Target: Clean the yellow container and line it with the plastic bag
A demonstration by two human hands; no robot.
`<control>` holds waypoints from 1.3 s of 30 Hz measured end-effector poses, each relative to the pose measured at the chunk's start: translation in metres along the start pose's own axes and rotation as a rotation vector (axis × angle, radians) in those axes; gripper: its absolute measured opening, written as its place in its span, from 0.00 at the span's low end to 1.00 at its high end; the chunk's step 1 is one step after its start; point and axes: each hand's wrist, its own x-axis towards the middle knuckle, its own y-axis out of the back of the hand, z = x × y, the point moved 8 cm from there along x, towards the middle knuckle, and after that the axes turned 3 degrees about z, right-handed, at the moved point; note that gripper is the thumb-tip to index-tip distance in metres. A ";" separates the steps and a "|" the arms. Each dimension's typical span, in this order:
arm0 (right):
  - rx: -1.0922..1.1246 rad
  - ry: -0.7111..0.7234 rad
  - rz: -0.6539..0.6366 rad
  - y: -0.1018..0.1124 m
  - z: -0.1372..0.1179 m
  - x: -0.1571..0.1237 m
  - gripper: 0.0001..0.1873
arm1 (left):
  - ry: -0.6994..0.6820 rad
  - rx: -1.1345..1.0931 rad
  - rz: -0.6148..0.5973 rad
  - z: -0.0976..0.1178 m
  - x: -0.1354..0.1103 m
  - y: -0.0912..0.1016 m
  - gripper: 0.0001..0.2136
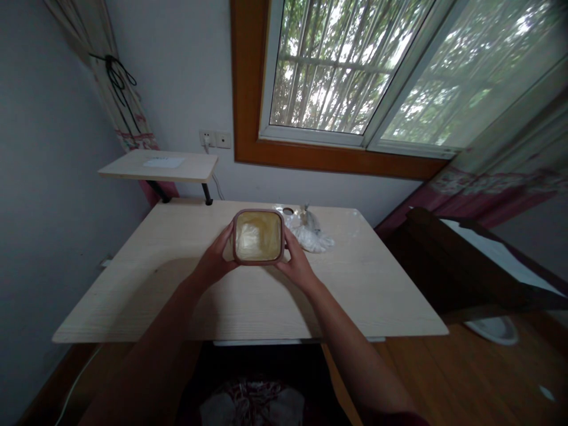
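Note:
Both my hands grip a square, round-cornered plastic container (258,236) with a dusky pink rim, held open side up just above the pale wood table (146,296). My left hand (215,258) holds its left side and my right hand (297,260) its right side. The inside looks yellowish and crinkled, perhaps lined with a bag. Just behind my right hand lies a crumpled white plastic bag (308,234), with a small grey metallic item (310,219) on it. The container's underside is hidden.
A small raised wooden shelf (157,165) on black legs stands behind the table's far left corner. Wall sockets and a window lie beyond. A wall runs along the left, and dark furniture (457,260) stands to the right above a wooden floor.

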 end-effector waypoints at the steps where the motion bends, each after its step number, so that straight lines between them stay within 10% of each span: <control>1: 0.002 -0.006 -0.002 0.000 0.000 0.000 0.51 | -0.003 0.002 -0.001 0.001 0.000 0.000 0.48; 39: -0.028 -0.008 0.004 -0.004 0.000 0.000 0.47 | -0.040 0.052 -0.026 0.005 0.001 0.002 0.44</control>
